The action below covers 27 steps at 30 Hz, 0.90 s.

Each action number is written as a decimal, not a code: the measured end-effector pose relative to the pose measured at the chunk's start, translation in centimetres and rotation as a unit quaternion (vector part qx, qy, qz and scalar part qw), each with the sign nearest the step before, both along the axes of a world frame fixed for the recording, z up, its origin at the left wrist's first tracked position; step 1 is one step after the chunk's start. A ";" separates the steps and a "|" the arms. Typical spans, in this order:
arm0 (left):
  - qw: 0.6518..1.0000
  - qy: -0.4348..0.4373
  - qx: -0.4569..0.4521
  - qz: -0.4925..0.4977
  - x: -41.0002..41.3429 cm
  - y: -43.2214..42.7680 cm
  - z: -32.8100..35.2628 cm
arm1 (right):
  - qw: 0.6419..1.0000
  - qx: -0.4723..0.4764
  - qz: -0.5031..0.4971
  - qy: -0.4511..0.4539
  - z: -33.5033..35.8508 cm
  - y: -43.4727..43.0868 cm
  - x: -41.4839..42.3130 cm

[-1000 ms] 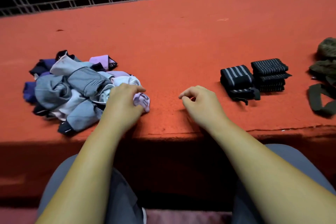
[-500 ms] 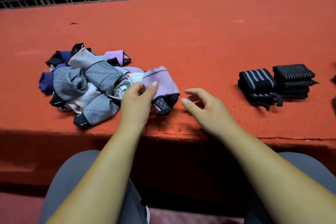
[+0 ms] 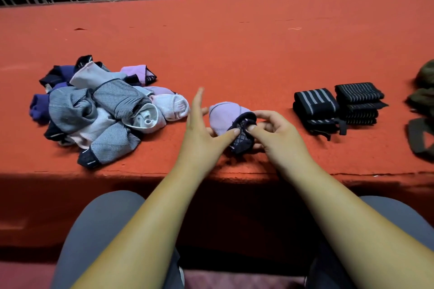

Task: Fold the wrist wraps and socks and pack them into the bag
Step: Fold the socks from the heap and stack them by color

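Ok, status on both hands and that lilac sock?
Left hand thumb pressing the lilac sock, fingers straight. Right hand pinching its dark end. Sock lies between sock pile and folded wrist wraps. Nothing in the way.

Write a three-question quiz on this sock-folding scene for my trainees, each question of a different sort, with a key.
1. True or false: the lilac sock lies buried in the sock pile.
2. How many stacks of folded wrist wraps lie on the red surface? A one, B two, C four.
3. Fill in: the right grip pinches the lilac sock's ____ end.

Key: 1 false, it sits apart from the pile, between the left grip and the right grip; 2 B; 3 dark.
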<state>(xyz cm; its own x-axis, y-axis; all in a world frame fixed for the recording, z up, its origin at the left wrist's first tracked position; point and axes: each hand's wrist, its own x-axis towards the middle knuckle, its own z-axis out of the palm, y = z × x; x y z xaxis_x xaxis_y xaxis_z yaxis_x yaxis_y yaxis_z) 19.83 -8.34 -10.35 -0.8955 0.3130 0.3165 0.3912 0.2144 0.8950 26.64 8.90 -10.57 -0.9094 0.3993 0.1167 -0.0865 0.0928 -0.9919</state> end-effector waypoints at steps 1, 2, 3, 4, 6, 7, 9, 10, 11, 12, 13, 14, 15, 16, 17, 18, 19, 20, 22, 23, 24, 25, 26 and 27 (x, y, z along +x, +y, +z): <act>0.998 0.053 -0.025 0.006 -0.2 0.1 -0.3 | 1.000 0.009 0.004 -0.003 0.1 0.1 0.2; 0.996 0.083 -0.042 0.012 -0.4 0.2 -0.5 | 1.000 0.015 0.009 -0.006 0.2 0.3 0.3; 0.995 0.088 -0.046 0.015 -0.5 0.2 -0.7 | 1.000 0.018 0.013 -0.009 0.3 0.5 0.3; 0.996 0.079 -0.042 0.022 -0.6 0.3 -0.9 | 1.000 0.021 0.014 -0.013 0.3 0.7 0.4; 0.996 0.069 -0.029 0.048 -0.8 0.3 -0.6 | 0.999 0.031 0.014 -0.014 0.5 1.0 0.5; 0.994 0.076 -0.037 0.066 -1.2 0.2 -0.7 | 0.999 0.038 0.016 -0.014 0.6 1.2 0.5; 0.994 0.035 -0.030 0.098 -2.1 -0.3 -0.5 | 0.998 0.058 0.019 -0.017 0.9 1.3 0.7; 0.995 -0.010 -0.002 0.098 -2.7 -0.6 -0.5 | 0.998 0.066 0.016 -0.017 1.0 1.4 0.8; 0.993 -0.064 0.047 0.091 -3.2 -0.8 -0.5 | 0.997 0.074 0.011 -0.017 1.2 1.5 0.8; 0.985 -0.110 0.105 0.081 -3.4 -0.9 -0.4 | 0.996 0.085 0.003 -0.015 1.3 1.6 0.8; 0.974 -0.145 0.156 0.075 -3.5 -0.8 -0.3 | 0.995 0.096 -0.009 -0.014 1.5 1.7 0.9; 0.962 -0.170 0.198 0.075 -3.5 -0.6 0.0 | 0.994 0.108 -0.022 -0.011 1.8 1.7 0.9; 0.951 -0.190 0.230 0.075 -3.7 -0.5 0.2 | 0.992 0.121 -0.032 -0.008 2.1 1.8 1.0; 0.940 -0.208 0.262 0.074 -3.6 -0.4 0.5 | 0.990 0.133 -0.037 -0.008 2.3 1.9 1.0; 0.929 -0.222 0.287 0.077 -3.8 -0.3 0.8 | 0.989 0.140 -0.038 -0.008 2.4 2.2 1.1; 0.918 -0.239 0.306 0.083 -4.1 -0.4 0.9 | 0.989 0.140 -0.040 -0.010 2.5 2.5 1.0; 0.906 -0.262 0.321 0.093 -4.6 -0.5 0.9 | 0.991 0.128 -0.044 -0.012 2.4 3.0 1.0; 0.890 -0.287 0.338 0.106 -5.2 -1.0 1.0 | 0.992 0.113 -0.056 -0.017 2.4 3.6 1.0; 0.846 -0.345 0.386 0.128 -6.4 -1.9 0.9 | 0.990 0.088 -0.105 -0.020 2.5 4.6 1.1; 0.824 -0.366 0.409 0.137 -7.0 -2.2 1.0 | 0.987 0.076 -0.139 -0.017 2.4 5.2 1.1; 0.808 -0.378 0.430 0.142 -7.3 -2.5 1.2 | 0.983 0.068 -0.170 -0.013 2.5 5.4 1.2; 0.797 -0.383 0.446 0.138 -7.5 -2.6 1.4 | 0.980 0.056 -0.190 -0.004 2.3 5.6 1.2; 0.793 -0.380 0.458 0.127 -7.5 -2.5 1.8 | 0.979 0.043 -0.198 0.006 2.1 5.5 1.1; 0.801 -0.369 0.458 0.110 -7.4 -2.5 2.2 | 0.981 0.031 -0.192 0.018 1.8 5.4 1.0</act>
<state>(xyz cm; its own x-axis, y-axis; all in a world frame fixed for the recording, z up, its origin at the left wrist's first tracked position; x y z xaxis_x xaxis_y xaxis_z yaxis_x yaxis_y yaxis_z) 12.40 -10.82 -8.18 -0.9458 0.0613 -0.3188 -0.2750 -0.6735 0.6861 27.62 14.34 -8.73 -0.6875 0.7033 0.1809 -0.0685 0.1852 -0.9803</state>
